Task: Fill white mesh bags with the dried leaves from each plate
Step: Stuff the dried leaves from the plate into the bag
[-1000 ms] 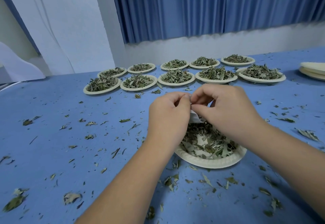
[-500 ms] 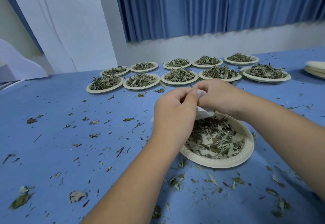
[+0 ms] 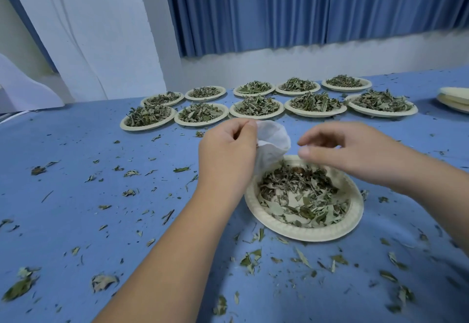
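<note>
Left hand [image 3: 227, 155] grips white mesh bag [image 3: 272, 142] by its rim, fingers curled round the fabric; the bag's mouth gapes open and its lower part hangs touching the far rim of the near plate [image 3: 304, 232]. Right hand [image 3: 340, 152] hovers above that plate just beside the bag, fingers loosely bent, holding nothing. Dried leaves [image 3: 299, 195] lie loose in the plate, which sits right of middle on the blue surface [image 3: 76, 170]. Two rows of filled plates [image 3: 256, 107] line the far edge. Stacked empty plates [image 3: 454, 99] at the right edge. Leaf scraps [image 3: 251, 259] scattered across the surface.
</note>
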Action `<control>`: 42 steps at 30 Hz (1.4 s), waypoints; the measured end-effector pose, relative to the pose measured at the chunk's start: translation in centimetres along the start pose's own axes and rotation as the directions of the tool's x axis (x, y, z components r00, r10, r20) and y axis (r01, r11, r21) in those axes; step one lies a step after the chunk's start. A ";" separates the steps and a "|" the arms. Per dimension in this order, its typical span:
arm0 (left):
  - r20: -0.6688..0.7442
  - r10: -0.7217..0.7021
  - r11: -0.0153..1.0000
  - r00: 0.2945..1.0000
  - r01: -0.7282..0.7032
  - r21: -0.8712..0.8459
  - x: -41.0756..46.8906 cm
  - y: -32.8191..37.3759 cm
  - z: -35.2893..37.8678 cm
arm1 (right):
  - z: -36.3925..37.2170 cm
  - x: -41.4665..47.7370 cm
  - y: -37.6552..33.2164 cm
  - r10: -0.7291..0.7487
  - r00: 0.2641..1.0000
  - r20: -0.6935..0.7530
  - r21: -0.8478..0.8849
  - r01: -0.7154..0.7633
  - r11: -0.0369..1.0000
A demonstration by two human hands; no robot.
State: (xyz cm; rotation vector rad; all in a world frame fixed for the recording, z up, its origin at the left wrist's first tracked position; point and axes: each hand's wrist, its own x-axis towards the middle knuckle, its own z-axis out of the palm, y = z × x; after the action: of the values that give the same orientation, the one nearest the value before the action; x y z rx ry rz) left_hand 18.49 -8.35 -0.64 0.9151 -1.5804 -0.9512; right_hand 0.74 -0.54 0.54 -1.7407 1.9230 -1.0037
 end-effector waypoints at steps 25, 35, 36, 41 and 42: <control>-0.115 0.185 0.978 0.976 -0.171 0.117 1.0 -0.7 -1.3 | -1.0 -3.1 -0.2 0.005 0.925 0.379 -0.464 0.186 0.866; -0.119 0.177 0.978 0.977 -0.160 0.136 1.0 -0.9 -1.2 | -0.1 -3.0 -0.1 0.027 0.858 0.513 -0.457 0.247 0.854; -0.115 0.181 0.976 0.977 -0.165 0.140 1.0 -1.0 -1.2 | 0.1 -2.9 -0.2 0.028 0.854 0.519 -0.468 0.256 0.846; -0.080 0.234 0.957 0.969 -0.215 0.195 0.9 -1.2 -1.2 | 1.0 -2.8 -0.5 0.010 0.840 0.542 -0.487 0.304 0.819; -0.078 0.244 0.952 0.967 -0.224 0.208 0.9 -1.2 -1.2 | 1.1 -2.7 -0.6 0.008 0.840 0.543 -0.493 0.310 0.813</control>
State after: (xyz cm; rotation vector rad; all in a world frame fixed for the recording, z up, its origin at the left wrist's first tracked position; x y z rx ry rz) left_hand 19.62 -9.84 -1.20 0.8738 -1.6729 -0.5789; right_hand 2.40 1.80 -0.33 -2.2199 1.8116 0.0809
